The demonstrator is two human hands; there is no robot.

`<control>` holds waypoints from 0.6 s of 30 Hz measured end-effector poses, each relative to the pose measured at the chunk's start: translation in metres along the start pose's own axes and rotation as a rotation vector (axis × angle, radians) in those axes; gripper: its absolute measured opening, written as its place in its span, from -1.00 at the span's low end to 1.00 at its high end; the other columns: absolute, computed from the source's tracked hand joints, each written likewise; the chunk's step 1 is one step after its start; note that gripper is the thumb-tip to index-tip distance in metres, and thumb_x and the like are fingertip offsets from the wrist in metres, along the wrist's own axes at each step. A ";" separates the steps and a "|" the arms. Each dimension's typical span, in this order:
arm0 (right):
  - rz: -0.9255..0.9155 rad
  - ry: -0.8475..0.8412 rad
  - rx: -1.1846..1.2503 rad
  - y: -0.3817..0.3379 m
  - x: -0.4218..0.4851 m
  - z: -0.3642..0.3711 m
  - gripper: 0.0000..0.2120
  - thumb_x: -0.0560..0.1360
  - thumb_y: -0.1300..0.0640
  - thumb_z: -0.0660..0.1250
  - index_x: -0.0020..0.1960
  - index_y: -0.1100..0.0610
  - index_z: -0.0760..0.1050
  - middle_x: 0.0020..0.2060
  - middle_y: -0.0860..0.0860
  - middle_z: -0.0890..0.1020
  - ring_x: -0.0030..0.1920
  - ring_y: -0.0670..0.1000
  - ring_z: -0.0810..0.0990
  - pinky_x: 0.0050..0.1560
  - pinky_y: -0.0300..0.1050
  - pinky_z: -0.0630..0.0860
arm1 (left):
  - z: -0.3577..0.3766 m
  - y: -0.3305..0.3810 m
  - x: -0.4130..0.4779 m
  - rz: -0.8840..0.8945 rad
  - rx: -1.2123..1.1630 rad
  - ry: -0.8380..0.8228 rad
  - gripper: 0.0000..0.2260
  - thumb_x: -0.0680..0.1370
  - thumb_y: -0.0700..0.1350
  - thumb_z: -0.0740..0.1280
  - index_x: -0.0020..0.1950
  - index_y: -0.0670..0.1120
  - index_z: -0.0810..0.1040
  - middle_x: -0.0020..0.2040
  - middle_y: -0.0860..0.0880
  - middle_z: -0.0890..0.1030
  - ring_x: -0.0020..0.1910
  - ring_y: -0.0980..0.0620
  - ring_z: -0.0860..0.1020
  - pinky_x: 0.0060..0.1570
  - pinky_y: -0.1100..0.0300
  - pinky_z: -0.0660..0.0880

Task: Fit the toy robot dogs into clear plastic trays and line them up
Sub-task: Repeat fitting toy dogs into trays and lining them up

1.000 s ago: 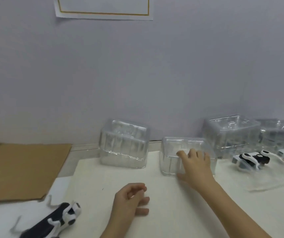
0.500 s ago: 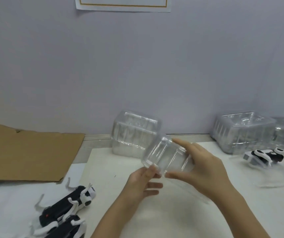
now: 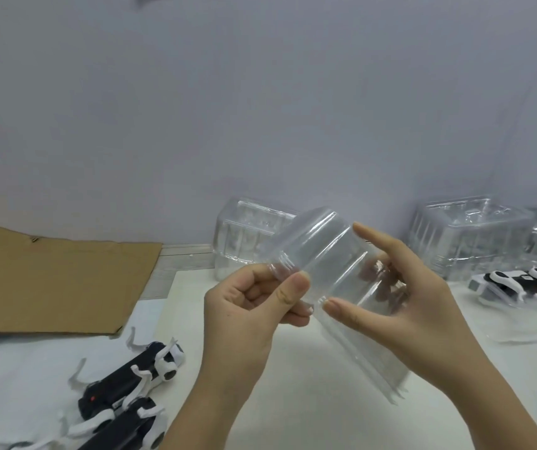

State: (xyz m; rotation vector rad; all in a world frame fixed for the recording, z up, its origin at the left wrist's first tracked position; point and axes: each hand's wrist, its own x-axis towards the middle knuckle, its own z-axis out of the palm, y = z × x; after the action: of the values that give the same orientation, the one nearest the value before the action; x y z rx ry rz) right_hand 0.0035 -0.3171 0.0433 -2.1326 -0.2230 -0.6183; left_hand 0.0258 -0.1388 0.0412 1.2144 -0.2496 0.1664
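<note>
You've lifted the tray [image 3: 332, 264] off the table [image 3: 293, 401], where a second ago it sat under your right hand alone. It now hangs tilted in the air between both hands. Your left hand [image 3: 244, 313] pinches its near corner between thumb and curled fingers. Your right hand [image 3: 416, 306] clasps the far side, thumb in front, fingers behind, forefinger sticking out. With the tray in hand, fitting seems next: the dogs [image 3: 130, 378] lie loose at lower left.
</note>
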 end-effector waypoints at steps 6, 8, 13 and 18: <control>-0.006 -0.029 0.108 -0.001 0.000 0.000 -0.20 0.07 -0.39 0.50 0.29 -0.42 0.34 -0.12 -0.17 0.54 -0.23 -0.08 0.50 -0.23 -0.40 0.41 | -0.003 0.011 -0.003 0.080 0.044 -0.074 -0.82 0.28 -0.08 0.57 -0.16 -0.08 0.72 -0.36 -0.17 0.66 -0.45 -0.01 0.62 -0.37 0.25 0.56; -0.009 -0.012 0.143 0.000 0.001 0.000 -0.20 0.06 -0.38 0.52 0.28 -0.40 0.36 -0.14 -0.16 0.55 -0.24 -0.09 0.51 -0.26 -0.40 0.42 | -0.004 0.012 -0.004 0.098 0.062 -0.082 -0.87 0.32 -0.08 0.52 -0.17 -0.07 0.71 -0.39 -0.16 0.65 -0.45 -0.02 0.62 -0.37 0.26 0.56; 0.007 0.042 0.191 0.003 0.003 -0.002 -0.19 0.05 -0.34 0.55 0.27 -0.36 0.41 -0.18 -0.11 0.55 -0.26 -0.09 0.52 -0.29 -0.36 0.43 | -0.004 0.010 -0.006 0.102 0.106 -0.070 -0.87 0.35 -0.10 0.46 -0.14 -0.09 0.69 -0.38 -0.17 0.65 -0.43 -0.03 0.62 -0.35 0.24 0.56; 0.004 0.056 0.094 0.001 -0.002 0.005 -0.22 0.08 -0.35 0.51 0.28 -0.37 0.38 -0.15 -0.15 0.54 -0.23 -0.05 0.51 -0.26 -0.38 0.41 | -0.004 0.007 -0.001 0.010 0.094 -0.076 -0.88 0.36 -0.14 0.55 -0.20 -0.14 0.68 -0.30 -0.16 0.67 -0.44 0.00 0.60 -0.40 0.23 0.55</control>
State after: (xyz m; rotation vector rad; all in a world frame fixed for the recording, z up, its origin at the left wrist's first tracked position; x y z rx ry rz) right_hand 0.0040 -0.3137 0.0396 -2.0228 -0.2133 -0.6519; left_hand 0.0234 -0.1323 0.0458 1.3151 -0.3171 0.1417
